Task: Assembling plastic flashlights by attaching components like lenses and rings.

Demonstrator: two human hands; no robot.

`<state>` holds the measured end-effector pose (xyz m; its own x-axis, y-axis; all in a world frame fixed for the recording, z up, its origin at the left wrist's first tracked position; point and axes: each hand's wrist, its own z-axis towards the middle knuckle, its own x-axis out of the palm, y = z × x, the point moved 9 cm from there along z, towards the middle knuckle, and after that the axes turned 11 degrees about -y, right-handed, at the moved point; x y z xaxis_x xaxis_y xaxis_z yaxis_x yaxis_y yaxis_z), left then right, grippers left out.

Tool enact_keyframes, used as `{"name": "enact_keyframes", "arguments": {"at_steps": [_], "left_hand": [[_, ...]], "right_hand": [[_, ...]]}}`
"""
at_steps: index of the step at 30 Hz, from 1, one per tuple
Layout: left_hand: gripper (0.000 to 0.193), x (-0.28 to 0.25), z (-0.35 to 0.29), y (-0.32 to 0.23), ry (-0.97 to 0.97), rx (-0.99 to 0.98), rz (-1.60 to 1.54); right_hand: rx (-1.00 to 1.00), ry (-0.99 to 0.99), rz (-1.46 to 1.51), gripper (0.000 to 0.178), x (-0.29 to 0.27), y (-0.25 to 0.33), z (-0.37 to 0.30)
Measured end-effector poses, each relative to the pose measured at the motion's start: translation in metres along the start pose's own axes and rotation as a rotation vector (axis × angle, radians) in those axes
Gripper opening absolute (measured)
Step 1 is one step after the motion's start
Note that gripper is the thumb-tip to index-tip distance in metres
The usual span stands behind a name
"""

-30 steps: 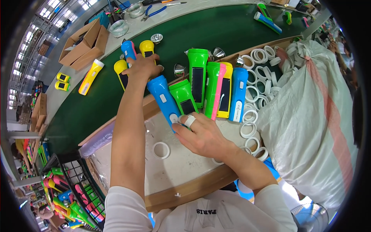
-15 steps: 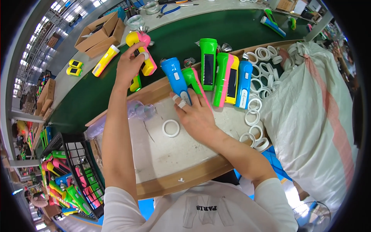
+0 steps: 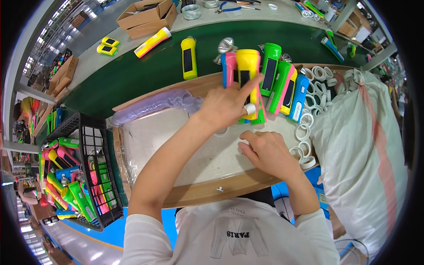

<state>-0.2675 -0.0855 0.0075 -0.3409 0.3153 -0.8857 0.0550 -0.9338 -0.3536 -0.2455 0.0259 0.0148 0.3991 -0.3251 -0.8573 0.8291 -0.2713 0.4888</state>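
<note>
My left hand [image 3: 225, 106] is closed around a yellow and pink flashlight [image 3: 247, 62] with a dark panel, held upright at the left end of a row of flashlights. A white band shows on one of its fingers. Just behind it stands a pink and blue flashlight [image 3: 228, 66], partly hidden by the hand. My right hand [image 3: 271, 154] hovers over the near part of the board, fingers bent, thumb apart and nothing visible in it. To the right stand a green flashlight [image 3: 270, 66], a green and pink one [image 3: 282, 86] and a blue one [image 3: 298, 97].
White rings [image 3: 304, 132] lie along the board's right side beside a large white sack [image 3: 357, 150]. A clear purple plastic sleeve [image 3: 150, 105] lies at the left. A black crate [image 3: 99, 145] holds many flashlights. Beyond is a green belt [image 3: 207, 39] with a yellow flashlight [image 3: 189, 57].
My left hand has moved right, bringing the yellow and pink flashlight to the row. My right hand has let go of the blue flashlight and drawn back toward me. The view has shifted.
</note>
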Motion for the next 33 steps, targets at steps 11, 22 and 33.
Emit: {"name": "enact_keyframes", "arguments": {"at_steps": [11, 22, 33], "left_hand": [[0.021, -0.016, -0.053, 0.046, -0.189, 0.218, 0.401], [0.014, -0.046, -0.101, 0.081, -0.203, -0.360, -0.224], [0.035, -0.049, 0.022, 0.155, -0.337, -0.440, 0.152]], "right_hand": [[-0.003, -0.108, -0.053, 0.043, 0.041, -0.003, 0.018], [-0.223, -0.063, 0.220, 0.021, 0.060, 0.001, 0.014], [-0.182, -0.225, 0.285, 0.023, 0.062, 0.010, 0.019]]}}
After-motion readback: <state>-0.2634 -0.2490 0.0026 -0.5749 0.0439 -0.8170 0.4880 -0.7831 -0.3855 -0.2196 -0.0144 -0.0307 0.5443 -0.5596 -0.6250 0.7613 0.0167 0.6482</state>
